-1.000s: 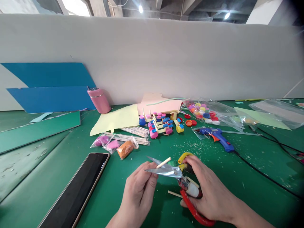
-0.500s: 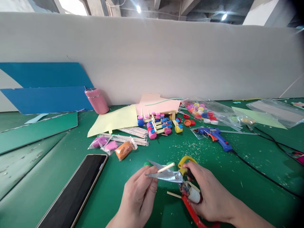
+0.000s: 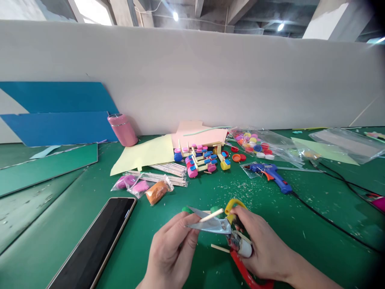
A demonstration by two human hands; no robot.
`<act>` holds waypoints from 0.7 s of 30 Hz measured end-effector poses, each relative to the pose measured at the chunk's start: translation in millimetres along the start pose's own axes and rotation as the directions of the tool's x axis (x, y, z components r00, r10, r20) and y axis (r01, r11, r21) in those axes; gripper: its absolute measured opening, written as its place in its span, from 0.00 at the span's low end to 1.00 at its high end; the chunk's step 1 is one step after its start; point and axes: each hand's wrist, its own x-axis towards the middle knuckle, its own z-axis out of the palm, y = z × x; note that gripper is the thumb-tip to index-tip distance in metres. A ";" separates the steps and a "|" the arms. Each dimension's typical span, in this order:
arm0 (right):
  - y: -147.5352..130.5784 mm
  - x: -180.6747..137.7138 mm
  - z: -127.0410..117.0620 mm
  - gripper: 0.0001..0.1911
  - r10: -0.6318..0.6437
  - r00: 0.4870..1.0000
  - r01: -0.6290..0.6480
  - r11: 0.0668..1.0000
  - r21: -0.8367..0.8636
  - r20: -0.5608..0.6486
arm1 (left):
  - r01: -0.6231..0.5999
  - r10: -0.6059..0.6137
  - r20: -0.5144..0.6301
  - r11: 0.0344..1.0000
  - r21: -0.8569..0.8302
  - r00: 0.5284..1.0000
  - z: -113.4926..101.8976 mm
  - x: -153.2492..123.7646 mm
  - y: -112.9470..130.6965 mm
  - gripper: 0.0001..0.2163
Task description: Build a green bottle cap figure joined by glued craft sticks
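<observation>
Between the fingertips of my left hand [image 3: 176,245] is a short wooden stick [image 3: 211,215], its free end pointing up to the right. The stick lies between the parted blades of the scissors [image 3: 210,226]. My right hand [image 3: 261,245] grips these scissors, which have one yellow and one red handle, near the pivot. A white cylindrical piece [image 3: 245,247] sits by my right palm; what it belongs to I cannot make out. Below the blades another thin stick [image 3: 220,248] sticks out to the left. Green round caps [image 3: 215,209] show behind the blades, partly hidden.
Farther back lie small assemblies of caps and sticks [image 3: 198,160], a bag of coloured caps [image 3: 255,141] and a blue glue gun [image 3: 270,173] with its cord. To the left are a phone [image 3: 96,241], bagged clay [image 3: 157,192], bundled sticks [image 3: 162,176] and a pink cup [image 3: 122,130].
The scissor blades have drawn slightly closer together around the stick. Both hands stay in nearly the same place, and the view has tilted up a little.
</observation>
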 end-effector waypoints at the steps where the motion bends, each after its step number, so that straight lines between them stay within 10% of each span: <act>1: 1.4 -0.2 0.4 0.23 -0.018 1.000 0.018 1.000 0.007 -0.011 | 0.016 -0.015 0.031 0.999 -0.028 0.999 -2.1 2.0 0.2 0.09; 7: -0.2 -1.7 -4.0 0.18 -0.042 0.999 0.042 0.999 0.001 0.025 | 0.250 -0.181 0.286 0.941 -0.226 0.941 -9.3 7.4 2.3 0.07; 14: -6.6 0.3 -2.6 0.12 -0.001 1.000 0.001 1.000 -0.023 0.017 | 0.378 -0.355 0.131 0.874 -0.304 0.926 1.2 -3.0 -1.2 0.03; 21: -4.0 -1.1 -5.0 0.17 -0.043 0.999 0.042 0.998 0.042 0.009 | 0.587 -0.426 0.405 0.610 -0.533 0.809 -7.8 7.0 -1.4 0.08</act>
